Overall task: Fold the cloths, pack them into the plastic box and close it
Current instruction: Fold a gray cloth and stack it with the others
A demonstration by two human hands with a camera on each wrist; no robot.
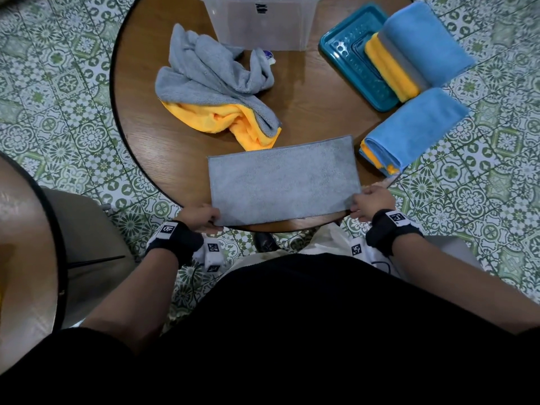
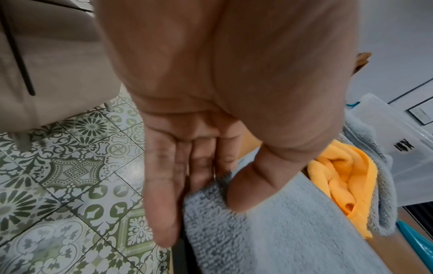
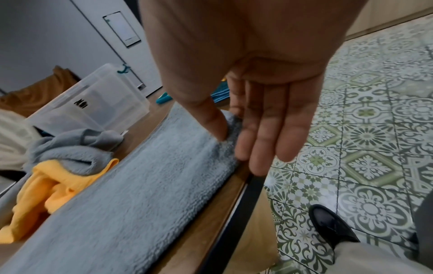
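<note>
A grey cloth point(image 1: 285, 182), folded to a rectangle, lies flat at the near edge of the round wooden table point(image 1: 315, 92). My left hand point(image 1: 201, 218) pinches its near left corner between thumb and fingers point(image 2: 255, 187). My right hand point(image 1: 371, 201) pinches the near right corner point(image 3: 230, 128) in the same way. The clear plastic box point(image 1: 260, 21) stands open at the far edge. Its teal lid point(image 1: 355, 54) lies to the right. An unfolded grey and yellow cloth heap point(image 1: 216, 89) lies left of centre.
Folded blue and yellow cloths point(image 1: 415, 45) rest on the lid, and a folded blue cloth point(image 1: 409, 130) lies at the table's right edge. A beige chair point(image 1: 87, 247) stands to my left. My black shoe point(image 1: 264, 242) shows on the patterned tile floor.
</note>
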